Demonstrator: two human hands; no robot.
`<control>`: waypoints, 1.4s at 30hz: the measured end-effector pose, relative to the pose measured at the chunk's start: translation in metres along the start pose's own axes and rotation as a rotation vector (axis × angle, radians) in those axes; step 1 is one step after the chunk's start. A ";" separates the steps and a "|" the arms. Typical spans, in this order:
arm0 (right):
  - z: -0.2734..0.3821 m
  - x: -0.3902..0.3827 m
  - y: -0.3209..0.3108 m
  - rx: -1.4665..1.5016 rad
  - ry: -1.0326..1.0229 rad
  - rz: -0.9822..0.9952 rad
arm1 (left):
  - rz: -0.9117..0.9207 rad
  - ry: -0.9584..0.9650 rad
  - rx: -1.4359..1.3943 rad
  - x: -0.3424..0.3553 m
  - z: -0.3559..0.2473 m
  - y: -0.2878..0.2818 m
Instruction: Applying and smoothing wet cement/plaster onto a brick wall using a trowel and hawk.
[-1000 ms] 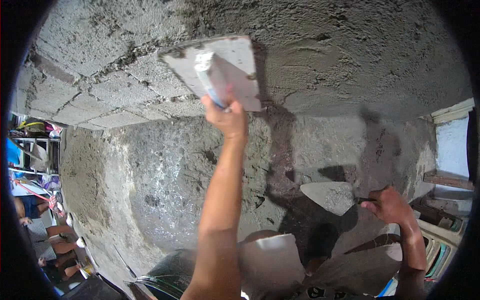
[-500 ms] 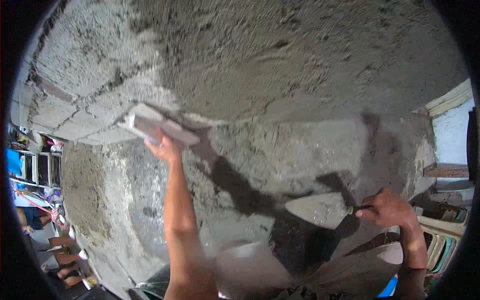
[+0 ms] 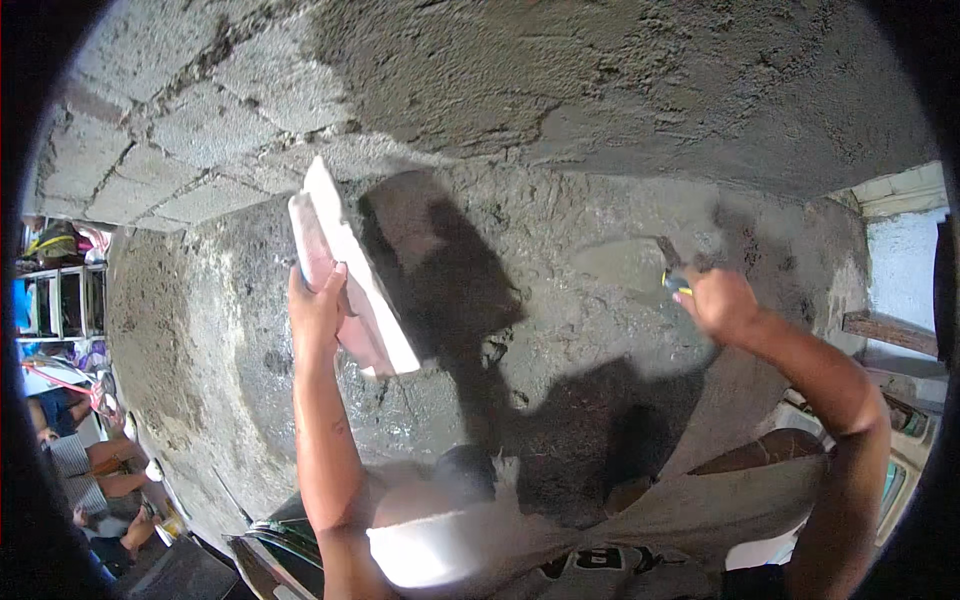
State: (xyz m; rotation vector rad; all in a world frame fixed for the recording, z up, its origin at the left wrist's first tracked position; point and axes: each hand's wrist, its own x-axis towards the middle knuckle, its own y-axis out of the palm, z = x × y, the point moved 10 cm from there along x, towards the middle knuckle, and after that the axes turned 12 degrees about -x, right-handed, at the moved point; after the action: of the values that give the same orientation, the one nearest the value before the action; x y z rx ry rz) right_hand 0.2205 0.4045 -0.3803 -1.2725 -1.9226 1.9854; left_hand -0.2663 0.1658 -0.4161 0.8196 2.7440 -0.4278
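Note:
My left hand (image 3: pixel 318 312) is closed round the handle of a plastering float (image 3: pixel 375 295), a long pale board tilted on edge, apart from the wall. My right hand (image 3: pixel 725 303) grips a pointed trowel (image 3: pixel 625 262) by its dark and yellow handle. The trowel's mortar-coated blade lies low over the wet grey floor (image 3: pixel 570 340); whether it touches I cannot tell. Beyond both tools rises a block wall (image 3: pixel 240 90), bare at the left and covered with rough wet mortar (image 3: pixel 520 80) from the middle rightward. Arm and tool shadows fall across the floor.
At the left stand a white rack (image 3: pixel 65 305) with stored things and seated people's legs (image 3: pixel 100 470). Stacked plastic chairs (image 3: pixel 905 425) and a wooden piece (image 3: pixel 890 333) are at the right. A bright white rounded shape (image 3: pixel 430 550) shows near my body.
My left hand has brought the float back from the wall and turned it more upright. My right hand has moved up and away from me with the trowel, its blade now lower over the floor.

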 end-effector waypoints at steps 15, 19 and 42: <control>-0.020 0.017 0.008 0.095 0.364 -0.199 | -0.405 0.531 0.651 -0.023 -0.068 -0.098; 0.028 0.047 -0.028 -0.077 0.321 -0.391 | -0.483 0.461 0.354 -0.024 -0.051 -0.114; 0.312 0.104 -0.056 0.657 -0.169 0.093 | -0.869 0.660 -0.645 -0.034 -0.058 -0.280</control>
State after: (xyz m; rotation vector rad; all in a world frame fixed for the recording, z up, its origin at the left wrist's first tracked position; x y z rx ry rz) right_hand -0.0621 0.2333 -0.4280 -1.0426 -1.0932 2.5260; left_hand -0.4056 -0.0542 -0.2936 -0.5186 3.3614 0.7122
